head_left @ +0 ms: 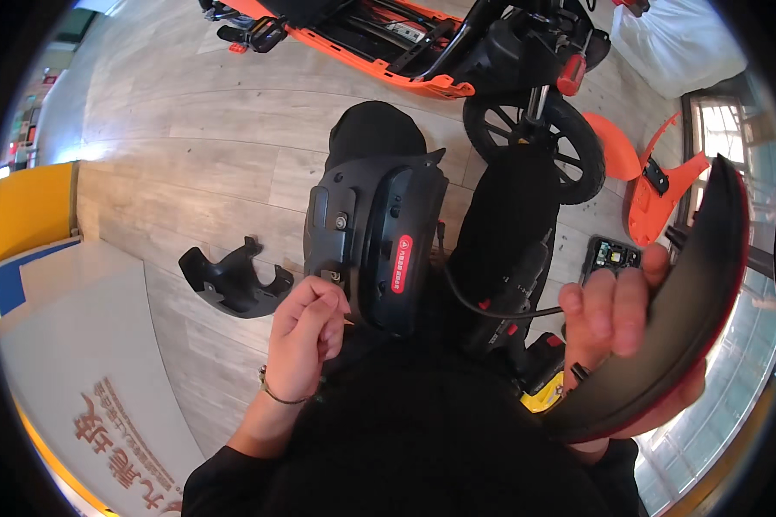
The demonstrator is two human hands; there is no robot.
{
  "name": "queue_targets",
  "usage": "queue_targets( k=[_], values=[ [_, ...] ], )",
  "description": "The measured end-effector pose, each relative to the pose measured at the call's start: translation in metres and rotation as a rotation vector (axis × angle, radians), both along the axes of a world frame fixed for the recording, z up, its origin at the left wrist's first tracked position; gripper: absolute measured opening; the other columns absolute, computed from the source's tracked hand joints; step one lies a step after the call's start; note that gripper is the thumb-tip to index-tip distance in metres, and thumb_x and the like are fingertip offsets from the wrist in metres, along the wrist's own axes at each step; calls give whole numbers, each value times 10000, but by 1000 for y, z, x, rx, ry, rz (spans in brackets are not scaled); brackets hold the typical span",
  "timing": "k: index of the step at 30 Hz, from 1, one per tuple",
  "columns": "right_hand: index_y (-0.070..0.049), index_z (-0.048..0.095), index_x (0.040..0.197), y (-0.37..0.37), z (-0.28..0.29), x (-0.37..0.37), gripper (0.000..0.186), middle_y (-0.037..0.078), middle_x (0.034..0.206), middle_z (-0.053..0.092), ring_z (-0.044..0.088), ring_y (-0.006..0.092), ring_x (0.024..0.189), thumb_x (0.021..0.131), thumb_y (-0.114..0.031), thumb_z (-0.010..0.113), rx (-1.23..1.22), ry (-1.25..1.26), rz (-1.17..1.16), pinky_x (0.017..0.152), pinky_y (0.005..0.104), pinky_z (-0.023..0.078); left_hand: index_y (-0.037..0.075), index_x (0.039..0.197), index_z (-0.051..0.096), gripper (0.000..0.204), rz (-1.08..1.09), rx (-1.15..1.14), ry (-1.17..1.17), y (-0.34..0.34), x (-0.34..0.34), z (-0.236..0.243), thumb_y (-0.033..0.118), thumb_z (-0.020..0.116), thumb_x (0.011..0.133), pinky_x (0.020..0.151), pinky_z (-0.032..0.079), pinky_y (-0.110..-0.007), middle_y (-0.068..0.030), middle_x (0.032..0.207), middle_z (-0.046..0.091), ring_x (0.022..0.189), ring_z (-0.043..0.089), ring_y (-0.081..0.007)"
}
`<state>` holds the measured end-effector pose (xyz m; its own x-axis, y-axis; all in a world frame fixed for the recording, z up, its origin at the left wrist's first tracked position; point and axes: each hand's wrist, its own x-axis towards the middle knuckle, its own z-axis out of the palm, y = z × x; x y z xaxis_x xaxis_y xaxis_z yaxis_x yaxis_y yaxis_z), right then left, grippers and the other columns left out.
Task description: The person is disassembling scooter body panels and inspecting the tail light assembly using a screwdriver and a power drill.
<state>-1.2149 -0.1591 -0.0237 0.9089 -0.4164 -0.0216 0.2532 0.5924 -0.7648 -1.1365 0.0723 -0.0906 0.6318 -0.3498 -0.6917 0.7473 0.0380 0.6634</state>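
Note:
A black plastic panel (329, 228) with bolts and a red label lies over my left thigh. My left hand (303, 323) is closed at its lower left corner, thumb pressed to curled fingers; what they hold, if anything, is hidden. From beside the panel a black cable (491, 314) runs right to the curled fingers of my right hand (608, 314), where it passes out of sight. A large curved dark piece (664, 336) with a red edge crosses in front of my right wrist, close to the camera. Skin also shows below it; I cannot tell whose.
An orange scooter (379, 65) with its front wheel (569, 129) stands ahead. A black curved cover (233, 284) lies on the floor at left, orange panels (655, 198) at right. A black housing with a circuit board (614, 254) and a yellow-black tool (543, 375) sit near my right leg.

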Motion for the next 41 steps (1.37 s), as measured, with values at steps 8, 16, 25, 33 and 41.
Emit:
queue_targets(
  k=[8, 16, 25, 33, 41],
  values=[
    [-30, 230, 1365, 2, 13, 5, 525, 96, 830, 594, 526, 247, 814, 955, -347, 315, 130, -247, 217, 870, 412, 331, 55, 863, 475, 71, 56, -20, -51, 4, 7, 2, 101, 440, 905, 398, 201, -182, 45, 580, 351, 454, 269, -26],
    [0, 272, 1341, 20, 5, 14, 671, 91, 847, 564, 517, 215, 806, 829, -346, 532, -27, -194, 372, 796, 366, 367, 37, 1072, 511, 296, -320, 353, -669, 6, 0, -5, -29, 598, 797, 479, 273, -185, 51, 572, 313, 499, 289, -38],
    [26, 274, 1343, 76, 15, 2, 854, 144, 933, 563, 538, 226, 852, 696, -315, 716, -306, 193, 215, 730, 339, 416, 101, 1085, 560, 416, -535, 607, -929, 1, -9, -4, 189, 733, 716, 406, 366, -271, -3, 528, 446, 427, 470, -143],
    [7, 258, 1282, 136, 2, 9, 742, 142, 1159, 415, 457, 222, 1043, 706, -63, 720, -362, 51, 153, 875, 310, 361, 63, 1145, 556, 375, -500, 465, -1069, 13, -14, -21, 126, 619, 781, 628, 504, -323, -132, 902, 647, 739, 638, -264],
    [-26, 233, 1304, 138, 16, 22, 805, 143, 1128, 449, 465, 293, 1022, 692, -147, 741, -548, 191, 363, 899, 406, 334, 43, 950, 594, 95, -492, 505, -830, 1, -15, -20, 79, 528, 892, 600, 415, -253, -114, 709, 588, 612, 543, -190]
  ],
)
